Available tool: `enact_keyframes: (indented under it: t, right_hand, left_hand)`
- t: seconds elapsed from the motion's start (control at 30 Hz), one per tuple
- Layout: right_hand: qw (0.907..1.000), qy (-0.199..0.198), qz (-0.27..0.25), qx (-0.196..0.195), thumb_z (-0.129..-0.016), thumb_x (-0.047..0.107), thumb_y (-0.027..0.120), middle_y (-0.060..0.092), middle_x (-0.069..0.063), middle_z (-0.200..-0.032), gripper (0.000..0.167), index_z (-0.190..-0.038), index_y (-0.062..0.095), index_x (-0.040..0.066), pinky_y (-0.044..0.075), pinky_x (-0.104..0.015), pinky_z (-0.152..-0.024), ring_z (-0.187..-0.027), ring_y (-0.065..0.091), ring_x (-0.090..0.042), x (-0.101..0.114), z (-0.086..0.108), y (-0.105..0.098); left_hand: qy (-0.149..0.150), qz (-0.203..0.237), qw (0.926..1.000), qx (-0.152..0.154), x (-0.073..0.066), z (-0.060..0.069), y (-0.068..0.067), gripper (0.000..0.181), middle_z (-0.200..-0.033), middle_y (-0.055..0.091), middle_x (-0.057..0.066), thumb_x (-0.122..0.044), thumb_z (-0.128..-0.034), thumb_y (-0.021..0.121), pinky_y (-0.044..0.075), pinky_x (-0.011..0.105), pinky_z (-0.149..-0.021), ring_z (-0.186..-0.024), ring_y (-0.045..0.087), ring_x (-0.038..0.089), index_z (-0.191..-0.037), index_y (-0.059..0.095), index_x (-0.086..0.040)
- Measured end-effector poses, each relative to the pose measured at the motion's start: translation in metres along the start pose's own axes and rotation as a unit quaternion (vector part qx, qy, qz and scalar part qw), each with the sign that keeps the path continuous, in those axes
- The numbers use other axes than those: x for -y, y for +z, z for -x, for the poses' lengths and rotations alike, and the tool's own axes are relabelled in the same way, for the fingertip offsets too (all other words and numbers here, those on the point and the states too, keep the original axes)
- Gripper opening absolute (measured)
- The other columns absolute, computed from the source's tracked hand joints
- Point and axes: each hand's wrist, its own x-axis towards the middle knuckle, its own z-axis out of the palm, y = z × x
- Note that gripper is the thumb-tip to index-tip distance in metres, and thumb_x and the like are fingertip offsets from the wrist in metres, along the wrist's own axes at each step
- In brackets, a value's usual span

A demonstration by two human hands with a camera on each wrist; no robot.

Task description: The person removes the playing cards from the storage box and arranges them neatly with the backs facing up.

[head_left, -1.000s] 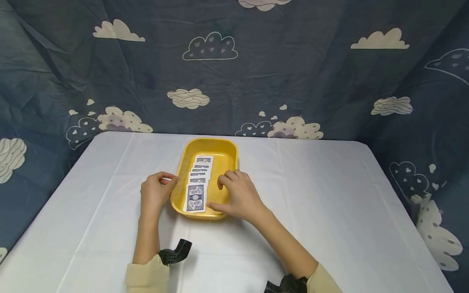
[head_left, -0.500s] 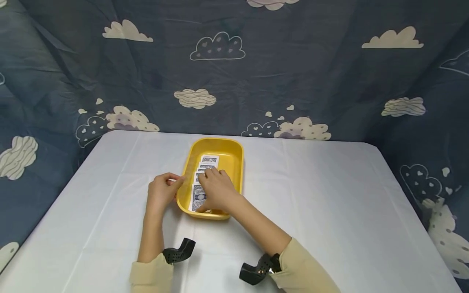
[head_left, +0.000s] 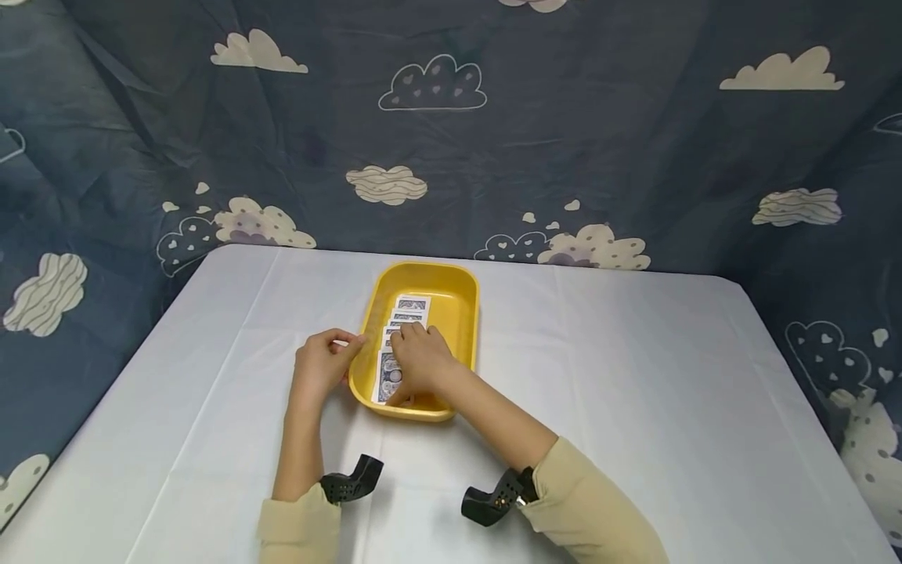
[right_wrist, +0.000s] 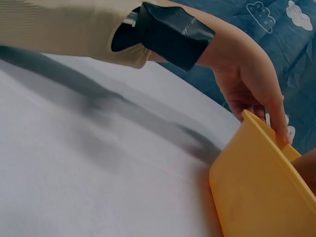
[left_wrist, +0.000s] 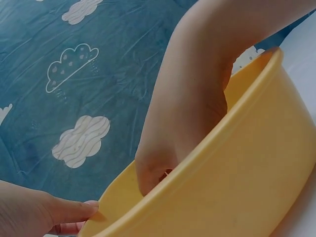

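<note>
A yellow tray (head_left: 465, 337) stands on the white-covered table. Inside it, blue-backed playing cards (head_left: 389, 376) lie face down in an overlapping column. My left hand (head_left: 324, 362) pinches the tray's left rim, the thumb on the inner side; the right wrist view also shows this left hand (right_wrist: 252, 74). My right hand (head_left: 423, 359) reaches over the tray's right side, its fingers curled over the nearest card and the thumb at that card's near edge. In the left wrist view the right hand (left_wrist: 168, 133) dips below the rim, so its fingertips are mostly hidden.
A black wrist camera (head_left: 352, 479) sits on the left arm and another wrist camera (head_left: 496, 498) on the right. A white cloth (head_left: 634, 392) covers the table. Behind hangs a dark blue curtain (head_left: 564, 141) with cloud prints.
My right hand has moved left from the tray's right side onto the nearest cards, covering part of them. The left hand keeps its grip on the rim. The whole view has shifted slightly.
</note>
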Motion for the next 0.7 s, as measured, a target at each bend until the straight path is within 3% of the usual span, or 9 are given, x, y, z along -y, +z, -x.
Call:
enact_keyframes:
  t: [0.2,0.37,0.7]
  right_hand:
    - [1.0,-0.004,-0.002,0.008,-0.053,0.071,0.073,0.049,-0.01,-0.119,0.103,-0.126,0.047,0.004,0.038,-0.04,-0.094,-0.112,0.044,-0.024,-0.004,-0.004,0.001]
    - [0.9999,-0.013,-0.001,0.003,-0.054,0.072,0.072,0.049,-0.01,-0.115,0.101,-0.123,0.048,0.003,0.04,-0.039,-0.091,-0.107,0.045,-0.023,-0.005,-0.004,0.001]
    - [0.9995,-0.008,-0.029,-0.004,-0.054,0.068,0.075,0.047,-0.009,-0.107,0.096,-0.118,0.049,0.001,0.039,-0.033,-0.085,-0.1,0.042,-0.022,-0.004,-0.003,0.004]
  left_hand:
    - [0.003,-0.001,1.0,0.005,0.0,-0.002,0.001,0.031,-0.071,0.064,0.012,-0.03,-0.0879,0.063,0.039,0.023,-0.043,-0.044,0.055,0.018,-0.099,0.065,-0.001]
    - [-0.013,0.013,0.9998,0.012,0.004,-0.003,0.0,0.033,-0.069,0.063,0.008,-0.032,-0.0876,0.063,0.042,0.024,-0.043,-0.042,0.053,0.015,-0.097,0.065,0.0]
    - [-0.052,0.073,0.994,0.063,0.013,-0.009,-0.002,0.039,-0.057,0.053,-0.001,-0.036,-0.0884,0.061,0.049,0.026,-0.048,-0.043,0.051,0.009,-0.098,0.062,0.002]
